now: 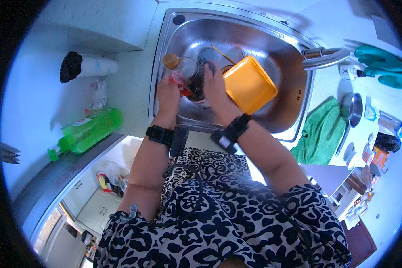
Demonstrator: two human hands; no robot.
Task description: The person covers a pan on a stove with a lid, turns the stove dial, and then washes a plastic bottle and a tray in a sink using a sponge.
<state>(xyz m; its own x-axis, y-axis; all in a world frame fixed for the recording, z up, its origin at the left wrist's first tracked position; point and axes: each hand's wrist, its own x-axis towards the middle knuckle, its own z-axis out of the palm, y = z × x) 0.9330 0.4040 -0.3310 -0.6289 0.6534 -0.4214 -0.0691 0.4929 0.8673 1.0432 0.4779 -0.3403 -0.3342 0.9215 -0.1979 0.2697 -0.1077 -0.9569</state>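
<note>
My left hand point(167, 93) grips a clear bottle point(189, 68) with a gold-yellow cap and a red label, tilted over the left side of the stainless-steel sink point(288, 87). Something dark shows in the bottle's lower part. Against its right side rests my right hand point(215, 83), its fingers around a dark grey wad point(209, 66) that looks like a scourer, though blur hides its detail. An orange-yellow plastic tray point(251, 85) leans in the basin just right of that hand. Behind the tray lies a thin wooden stick point(222, 54), partly covered.
The faucet point(325, 57) reaches over the sink's right rim. Right of it are teal rubber gloves point(382, 65), a green cloth point(321, 130) and a small metal saucepan point(353, 109). On the left ledge lie a green pump bottle point(90, 129) and a white roll point(97, 67).
</note>
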